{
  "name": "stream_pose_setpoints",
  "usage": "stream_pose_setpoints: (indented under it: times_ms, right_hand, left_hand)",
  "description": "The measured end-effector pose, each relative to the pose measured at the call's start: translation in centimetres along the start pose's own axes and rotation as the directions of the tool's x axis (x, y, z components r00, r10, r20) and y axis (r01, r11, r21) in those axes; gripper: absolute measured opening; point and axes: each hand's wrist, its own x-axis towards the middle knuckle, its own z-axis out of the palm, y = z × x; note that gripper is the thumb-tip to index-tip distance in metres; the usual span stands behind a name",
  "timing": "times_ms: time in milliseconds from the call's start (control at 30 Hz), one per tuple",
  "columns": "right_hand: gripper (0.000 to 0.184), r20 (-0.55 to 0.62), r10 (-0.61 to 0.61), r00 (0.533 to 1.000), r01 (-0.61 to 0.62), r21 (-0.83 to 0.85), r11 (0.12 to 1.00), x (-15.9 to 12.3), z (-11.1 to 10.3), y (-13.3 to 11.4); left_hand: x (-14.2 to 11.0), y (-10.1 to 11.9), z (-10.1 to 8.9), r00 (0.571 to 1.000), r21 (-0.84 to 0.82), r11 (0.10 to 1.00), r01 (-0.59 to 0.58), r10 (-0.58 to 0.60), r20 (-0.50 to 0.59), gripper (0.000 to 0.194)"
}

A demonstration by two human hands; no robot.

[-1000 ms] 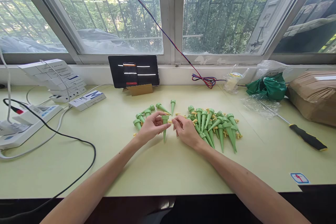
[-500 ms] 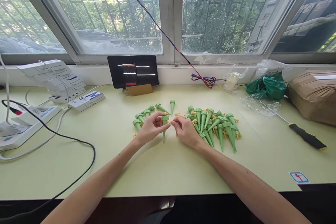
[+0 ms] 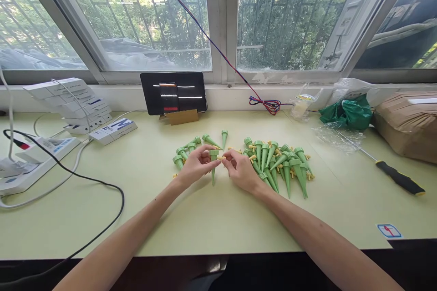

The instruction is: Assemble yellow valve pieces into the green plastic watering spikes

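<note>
My left hand (image 3: pixel 195 167) is closed around a green plastic watering spike (image 3: pixel 213 170), its tip pointing down above the table. My right hand (image 3: pixel 241 168) pinches a small yellow valve (image 3: pixel 221 158) at the side of the spike's cap; whether the valve sits in the cap I cannot tell. Beyond the hands a single green spike (image 3: pixel 224 138) lies on the table. Several more green spikes (image 3: pixel 177 160) lie by my left hand, partly hidden by it. Right of my right hand is a heap of green spikes (image 3: pixel 287 177) with yellow valves.
On the table (image 3: pixel 218 223), a screwdriver (image 3: pixel 399 177) and a brown package (image 3: pixel 408 125) lie at right. A tablet (image 3: pixel 150 95) leans at the back. White boxes (image 3: pixel 114 131), a power strip (image 3: pixel 20 179) and a black cable (image 3: pixel 118 188) are at left.
My right fingers have shifted slightly, so that more of the yellow valve shows between the hands. The left hand and the spike stay nearly where they were.
</note>
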Motion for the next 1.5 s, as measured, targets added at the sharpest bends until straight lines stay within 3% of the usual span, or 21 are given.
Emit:
stream_pose_setpoints:
  times_ms: [233,600,867,1500]
  right_hand:
    - [0.016,0.006,0.008,1.0,-0.007,-0.026,1.0,0.06,-0.14,-0.05]
    - [0.033,0.003,-0.021,1.0,0.021,-0.101,0.995,0.14,-0.15,-0.08]
    - [0.018,0.002,-0.007,1.0,0.007,-0.002,1.0,0.07,-0.04,-0.21]
    - [0.032,0.005,-0.018,1.0,0.019,-0.106,0.994,0.19,-0.1,-0.02]
  left_hand:
    - [-0.13,0.22,0.11,1.0,0.01,1.0,-0.01,0.01,0.005,0.042]
    - [-0.15,0.29,0.24,0.999,0.029,0.998,-0.053,0.052,0.013,0.04]
    - [0.02,-0.24,-0.03,1.0,0.002,1.0,-0.02,0.02,0.007,0.042]
    - [-0.06,-0.39,0.23,0.994,0.061,0.993,-0.106,0.104,0.033,0.038]
